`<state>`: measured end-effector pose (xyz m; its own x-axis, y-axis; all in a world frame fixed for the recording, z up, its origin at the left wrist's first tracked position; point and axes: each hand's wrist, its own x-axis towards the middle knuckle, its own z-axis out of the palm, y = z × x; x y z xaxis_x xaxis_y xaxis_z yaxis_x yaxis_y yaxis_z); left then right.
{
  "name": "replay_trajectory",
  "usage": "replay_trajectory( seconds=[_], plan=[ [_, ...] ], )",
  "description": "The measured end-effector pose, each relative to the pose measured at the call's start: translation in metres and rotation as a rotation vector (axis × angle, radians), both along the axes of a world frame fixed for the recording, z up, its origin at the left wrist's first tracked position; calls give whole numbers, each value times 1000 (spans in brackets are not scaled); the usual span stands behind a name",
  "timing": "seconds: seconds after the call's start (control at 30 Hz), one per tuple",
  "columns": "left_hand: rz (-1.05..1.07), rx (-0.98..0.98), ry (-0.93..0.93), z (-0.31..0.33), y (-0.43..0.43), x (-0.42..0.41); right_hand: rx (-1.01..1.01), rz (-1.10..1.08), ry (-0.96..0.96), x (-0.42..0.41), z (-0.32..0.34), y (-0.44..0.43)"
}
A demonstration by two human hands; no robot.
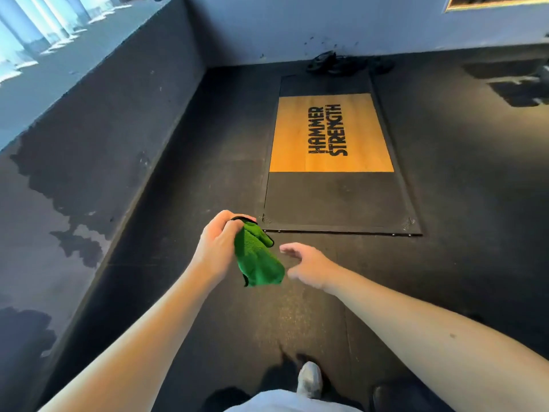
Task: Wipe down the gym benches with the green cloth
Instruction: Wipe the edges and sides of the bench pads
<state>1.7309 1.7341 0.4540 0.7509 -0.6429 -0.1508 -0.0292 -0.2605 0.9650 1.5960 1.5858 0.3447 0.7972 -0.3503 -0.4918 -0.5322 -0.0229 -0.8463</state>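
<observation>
Flooring: dark rubber gym floor (184, 162), matte, filling most of the frame, with seams visible in the lower centre. Left side of frame: dark lower wall (89, 93) with patchy lighter marks, topped by a pale ledge; bright windows (29, 31) at upper left. Upper centre: pale wall with a cluster of dark objects (326, 63) at its base, too blurred to identify. Upper right corner: edge of a gold-coloured frame (499, 3). Centre right: lifting platform (335, 200), black-bordered and set flat on the floor, with bolt heads along its near edge. Its middle section is a wooden panel (297, 135), orange-toned, printed in black block lettering (326, 130) reading "HAMMER STRENGTH", two lines, running up the frame. Centre of frame: left hand (217, 242), fingers clenched round the top of the green cloth (255, 260). The cloth is fluffy, black-trimmed and bunched, and it hangs below the fist, above the floor. Right hand (306, 264): just beside the cloth on its right, fingers loose and spread, grasping nothing; whether it touches the cloth cannot be told. Both forearms are bare. Bottom centre: one grey shoe (310, 379) on the floor, and the edge of a white garment (285, 401).
</observation>
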Motion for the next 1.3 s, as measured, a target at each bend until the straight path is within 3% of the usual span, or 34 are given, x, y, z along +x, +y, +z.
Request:
replay_trajectory(
  seconds=[0.1,0.27,0.4,0.47,0.53,0.63,0.77,0.83,1.0,1.13,1.3],
  plan=[
    [-170,-18,-32,10,-44,15,206,-72,-149,31,13,-35],
    [-265,-27,1,10,-107,64,304,-150,-255,63,14,-76],
    [-251,212,-211,-22,-155,116,407,-275,-235,76,4,-112],
    [-335,363,-325,-45,-179,140,398,-327,-236,83,1,-128],
    [-445,455,-327,-74,-213,166,383,-420,-233,97,-1,-148],
    [-498,457,-155,-104,-257,190,330,-509,-215,113,3,-172],
    [-375,467,653,-132,-314,201,298,-853,-173,135,9,-204],
    [-417,498,806,-146,-334,195,329,-981,-191,138,11,-219],
    [-719,495,908,-149,-376,152,375,-1238,-220,115,14,-239],
    [-898,443,884,-151,-416,111,361,-1382,-233,71,10,-245],
    [-1122,511,639,-154,-460,49,328,-1556,-257,-4,-8,-246]
  ],
)
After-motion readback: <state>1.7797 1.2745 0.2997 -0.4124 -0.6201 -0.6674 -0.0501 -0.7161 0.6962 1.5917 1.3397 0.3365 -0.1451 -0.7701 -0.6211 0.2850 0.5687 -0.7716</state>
